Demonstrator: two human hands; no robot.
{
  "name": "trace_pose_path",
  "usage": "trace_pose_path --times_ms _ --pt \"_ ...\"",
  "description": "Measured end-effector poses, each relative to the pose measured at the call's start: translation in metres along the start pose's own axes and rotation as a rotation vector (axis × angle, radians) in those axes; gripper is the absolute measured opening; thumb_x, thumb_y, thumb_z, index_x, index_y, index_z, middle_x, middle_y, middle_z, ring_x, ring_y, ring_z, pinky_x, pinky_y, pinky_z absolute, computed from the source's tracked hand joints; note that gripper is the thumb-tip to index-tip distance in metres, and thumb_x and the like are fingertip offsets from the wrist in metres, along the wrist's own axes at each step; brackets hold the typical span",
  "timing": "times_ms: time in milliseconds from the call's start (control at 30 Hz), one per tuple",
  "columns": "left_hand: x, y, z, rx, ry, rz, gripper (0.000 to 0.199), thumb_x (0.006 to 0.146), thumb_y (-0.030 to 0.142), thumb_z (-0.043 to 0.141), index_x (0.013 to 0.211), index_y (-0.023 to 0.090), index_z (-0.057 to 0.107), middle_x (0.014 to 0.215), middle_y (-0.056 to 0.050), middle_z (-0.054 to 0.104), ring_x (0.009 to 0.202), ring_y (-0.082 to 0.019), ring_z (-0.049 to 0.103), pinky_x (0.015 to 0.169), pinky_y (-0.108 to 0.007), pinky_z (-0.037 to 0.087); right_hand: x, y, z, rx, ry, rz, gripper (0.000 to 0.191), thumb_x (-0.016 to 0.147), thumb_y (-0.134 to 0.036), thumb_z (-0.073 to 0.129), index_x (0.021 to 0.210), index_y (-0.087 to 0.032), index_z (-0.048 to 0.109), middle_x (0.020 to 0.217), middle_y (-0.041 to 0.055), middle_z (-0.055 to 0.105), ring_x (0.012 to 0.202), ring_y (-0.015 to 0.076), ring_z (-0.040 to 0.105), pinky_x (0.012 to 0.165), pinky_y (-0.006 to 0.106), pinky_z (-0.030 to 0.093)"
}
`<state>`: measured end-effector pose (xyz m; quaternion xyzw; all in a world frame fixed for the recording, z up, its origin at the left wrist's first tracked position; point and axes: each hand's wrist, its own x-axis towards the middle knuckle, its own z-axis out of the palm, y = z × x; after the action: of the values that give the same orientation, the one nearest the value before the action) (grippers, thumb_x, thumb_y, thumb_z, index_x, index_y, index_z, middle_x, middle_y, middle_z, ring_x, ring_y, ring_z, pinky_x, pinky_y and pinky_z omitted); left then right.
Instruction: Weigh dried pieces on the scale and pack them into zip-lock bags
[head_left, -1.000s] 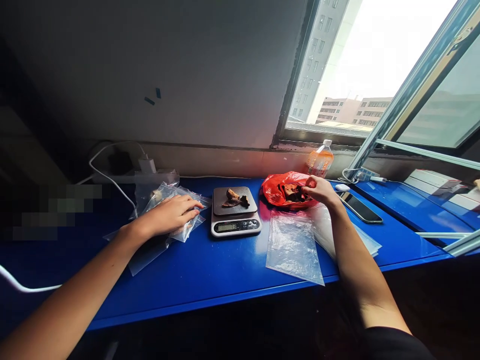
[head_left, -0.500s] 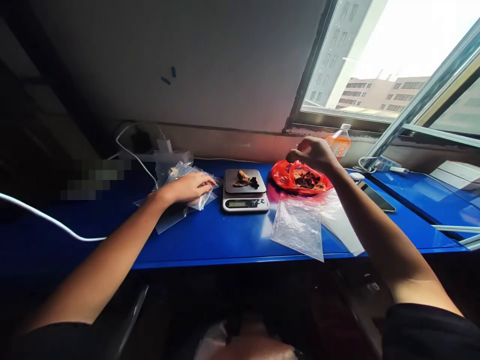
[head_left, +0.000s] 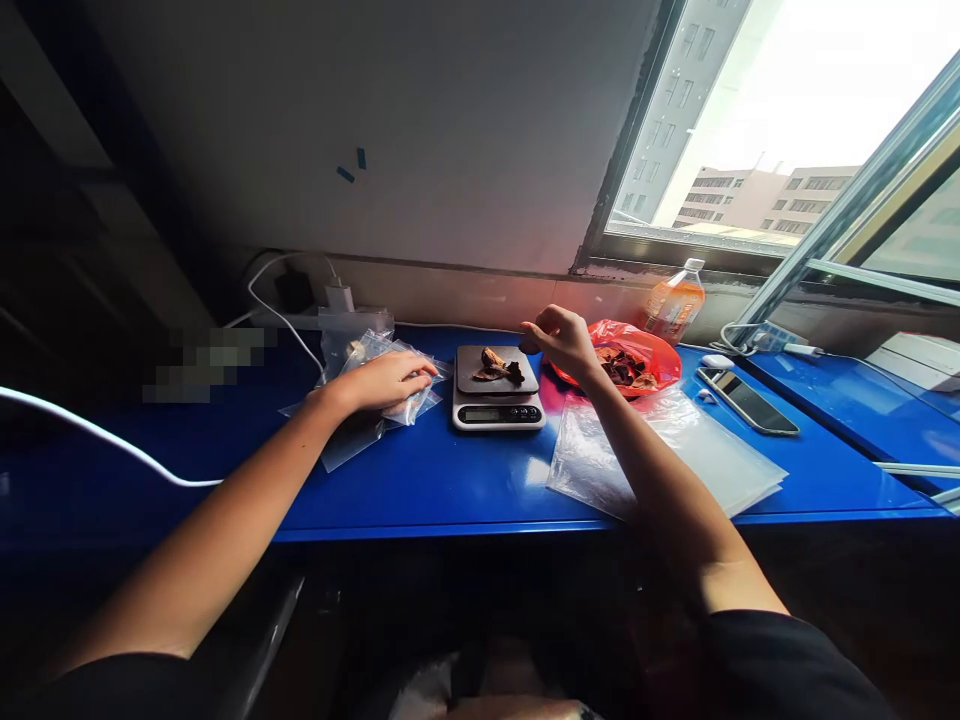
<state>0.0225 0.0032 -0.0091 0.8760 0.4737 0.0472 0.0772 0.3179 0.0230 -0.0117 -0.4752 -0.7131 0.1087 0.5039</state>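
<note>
My left hand point(head_left: 386, 380) lies flat with its fingers stretched out over clear plastic bags point(head_left: 349, 445), left of a small digital kitchen scale point(head_left: 499, 414). On the scale's metal plate rest several dried brown pieces point(head_left: 495, 365), which look like dried mushroom. My right hand point(head_left: 564, 338) hovers just right of the plate, fingers pinched together. What lies between those fingertips is too small and dark to make out. Behind that hand sits an open red plastic bag point(head_left: 664, 352) with more dark dried pieces point(head_left: 626, 368) inside.
Flat clear bags point(head_left: 720, 460) lie at the front right of the blue table point(head_left: 450, 495). Beyond them are a phone point(head_left: 750, 402) and a small white case point(head_left: 718, 362). An orange drink bottle point(head_left: 673, 300) stands by the window. White cables point(head_left: 150, 468) run along the left.
My right hand has moved left and down, from over the red bag to beside the scale. My left hand stays on the clear bags. The view has shifted slightly.
</note>
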Motion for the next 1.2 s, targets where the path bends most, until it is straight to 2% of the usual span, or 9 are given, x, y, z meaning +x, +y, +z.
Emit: trace_pose_path --times_ms 100,267,567,800,900,1000,1100,1133,1200 --pt "0.001 -0.002 0.003 0.016 0.004 0.029 0.048 0.089 0.044 0.035 0.12 0.018 0.061 0.122 -0.01 0.061 0.114 -0.025 0.054 0.1 -0.036 0.04 -0.006 0.01 0.007 0.087 -0.029 0.074 0.038 0.079 -0.055 0.061 0.07 -0.02 0.049 0.065 0.0035 0.066 0.061 0.0175 0.063 0.059 0.028 0.048" --pt "0.0 -0.002 0.001 0.031 -0.001 0.024 0.049 0.089 0.044 0.035 0.12 0.017 0.061 0.121 -0.011 0.061 0.115 -0.026 0.053 0.1 -0.037 0.04 -0.008 0.019 0.013 0.159 0.024 0.122 0.04 0.081 -0.059 0.056 0.077 -0.02 0.05 0.072 0.0057 0.069 0.067 0.0179 0.066 0.064 0.03 0.052" --pt "-0.004 -0.005 -0.003 -0.03 -0.008 0.038 0.049 0.089 0.047 0.037 0.124 0.018 0.057 0.125 -0.01 0.06 0.115 -0.025 0.054 0.099 -0.035 0.04 -0.01 0.027 0.01 0.07 0.073 0.195 0.018 0.076 -0.034 0.055 0.087 -0.02 0.053 0.087 0.0046 0.063 0.069 0.0152 0.059 0.065 0.029 0.049" --pt "-0.008 -0.002 -0.004 0.0 -0.027 -0.002 0.047 0.09 0.044 0.036 0.123 0.02 0.059 0.124 -0.009 0.06 0.117 -0.026 0.052 0.101 -0.039 0.038 -0.014 0.024 0.009 0.137 0.029 0.206 0.021 0.081 -0.037 0.05 0.094 -0.021 0.048 0.09 0.0031 0.059 0.059 0.0132 0.058 0.056 0.027 0.049" --pt "-0.009 -0.001 -0.003 0.0 -0.029 -0.008 0.047 0.091 0.043 0.034 0.126 0.02 0.057 0.125 -0.009 0.059 0.117 -0.026 0.051 0.1 -0.039 0.038 -0.007 0.024 -0.012 0.024 0.139 0.119 0.017 0.081 -0.032 0.052 0.092 -0.02 0.052 0.093 0.0046 0.057 0.067 0.0144 0.058 0.06 0.029 0.05" --pt "-0.008 0.001 -0.002 0.022 -0.034 -0.008 0.047 0.091 0.042 0.034 0.126 0.02 0.058 0.125 -0.009 0.059 0.117 -0.026 0.051 0.101 -0.04 0.037 0.002 0.027 -0.055 -0.199 0.413 -0.002 0.013 0.077 -0.021 0.052 0.087 -0.018 0.06 0.095 0.0056 0.056 0.078 0.0147 0.057 0.07 0.029 0.049" --pt "-0.006 0.001 -0.001 0.044 -0.023 -0.014 0.047 0.091 0.043 0.035 0.125 0.021 0.058 0.125 -0.009 0.059 0.117 -0.027 0.051 0.101 -0.041 0.037 0.006 0.035 -0.101 -0.158 0.678 0.116 0.02 0.075 -0.019 0.053 0.093 -0.016 0.063 0.081 0.0032 0.058 0.063 0.011 0.053 0.058 0.024 0.044" --pt "-0.005 0.0 0.0 0.043 -0.023 -0.013 0.047 0.091 0.043 0.035 0.125 0.021 0.059 0.125 -0.009 0.059 0.116 -0.027 0.051 0.101 -0.041 0.038 0.004 0.038 -0.113 -0.119 0.675 0.179 0.026 0.075 -0.019 0.053 0.098 -0.014 0.062 0.077 0.0028 0.058 0.058 0.0098 0.052 0.054 0.022 0.042" --pt "-0.004 -0.001 0.0 0.022 -0.026 -0.011 0.048 0.09 0.044 0.035 0.124 0.02 0.059 0.124 -0.009 0.06 0.116 -0.027 0.052 0.101 -0.04 0.038 -0.001 0.046 -0.128 -0.1 0.518 0.297 0.034 0.076 -0.02 0.052 0.107 -0.01 0.061 0.073 0.0035 0.059 0.053 0.0084 0.05 0.049 0.02 0.039"
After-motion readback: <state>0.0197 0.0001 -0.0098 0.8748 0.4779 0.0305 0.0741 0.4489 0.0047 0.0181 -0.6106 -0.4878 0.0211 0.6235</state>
